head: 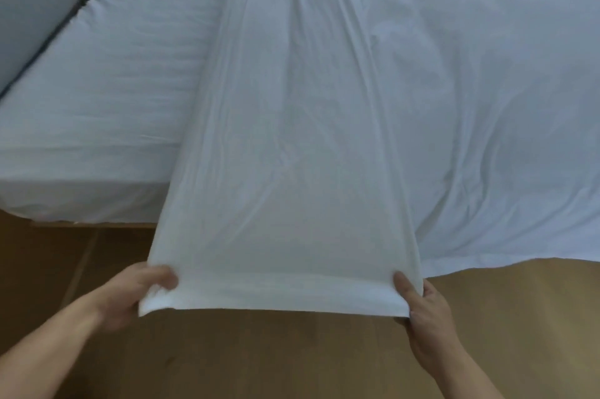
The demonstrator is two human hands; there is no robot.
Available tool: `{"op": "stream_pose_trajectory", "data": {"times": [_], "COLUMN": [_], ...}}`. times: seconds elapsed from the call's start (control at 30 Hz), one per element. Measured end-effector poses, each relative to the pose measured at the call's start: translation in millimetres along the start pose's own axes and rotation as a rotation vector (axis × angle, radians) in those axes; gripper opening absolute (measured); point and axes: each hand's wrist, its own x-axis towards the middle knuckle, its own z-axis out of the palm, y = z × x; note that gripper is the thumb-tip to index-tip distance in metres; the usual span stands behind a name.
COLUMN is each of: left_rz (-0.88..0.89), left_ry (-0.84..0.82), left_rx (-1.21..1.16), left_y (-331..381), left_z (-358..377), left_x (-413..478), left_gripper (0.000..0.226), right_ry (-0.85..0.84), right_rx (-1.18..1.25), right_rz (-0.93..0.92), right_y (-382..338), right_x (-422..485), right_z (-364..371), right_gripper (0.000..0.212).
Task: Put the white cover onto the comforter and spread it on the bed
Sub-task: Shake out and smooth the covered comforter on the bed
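The left hand [139, 294] and right hand [422, 311] each grip a near corner of the folded white cover [285, 139], stretched across the bed [113, 74] beside the comforter [487, 106], so covering and spreading both appear not yet done.

no readable text, no labels or numbers (all plain white fabric)

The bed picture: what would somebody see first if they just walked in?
The long white cover jumps out first, stretched from the middle of the bed toward the camera, over the wooden floor. The left hand grips its near left corner and the right hand grips its near right corner. Beside it, on the right of the bed, lies a puffy white comforter.
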Motion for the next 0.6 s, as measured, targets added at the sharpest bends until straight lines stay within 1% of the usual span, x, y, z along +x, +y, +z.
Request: {"op": "stream_pose_trajectory", "data": {"times": [0.03,0.1,0.17,0.2,0.27,0.33,0.43,0.5,0.53,0.57,0.6], "left_rz": [-0.020,-0.048,-0.065,-0.070,-0.079,-0.109,-0.171,-0.156,-0.121,-0.059,0.017], "left_ry": [0.021,0.073,0.133,0.164,0.201,0.213,0.209,0.211,0.215,0.224,0.222], "left_rx": [-0.002,0.004,0.073,0.127,0.222,0.299,0.492,0.571,0.557,0.492,0.391], "left_y": [-4.7,-8.7,-7.2,-5.7,-1.4,2.8,11.8,19.2,23.8,30.4,37.7], "left_z": [-2.3,1.3,10.2,14.4,22.4,28.3,32.4,29.3,25.9,22.9,20.1], "left_x": [-1.6,-2.1,1.9,5.4,8.5,9.6,7.3,8.5,9.7,11.0,12.9], "left_gripper": [0.038,0.029,0.024,0.025,0.024,0.019,0.021,0.033,0.049,0.071,0.093], "right_ry": [0.005,0.042,0.101,0.120,0.148,0.157,0.176,0.161,0.135,0.101,0.069], "right_rx": [-0.028,-0.084,-0.143,-0.185,-0.271,-0.366,-0.509,-0.608,-0.651,-0.666,-0.654], "right_rz": [-0.003,0.008,-0.002,-0.017,-0.049,-0.067,-0.045,-0.007,0.012,0.019,0.011], "right_y": [2.3,9.6,15.4,17.6,20.0,22.3,19.6,12.4,7.3,0.6,-7.9], "right_x": [-3.3,-3.7,4.5,10.7,20.1,25.2,28.2,29.8,31.3,32.6,34.4], "right_z": [-2.0,-1.8,1.2,2.2,1.7,-2.0,-3.7,-1.2,1.8,6.6,12.4], "right_gripper": [0.043,0.029,0.016,0.014,0.013,0.016,0.020,0.017,0.018,0.025,0.038]}}
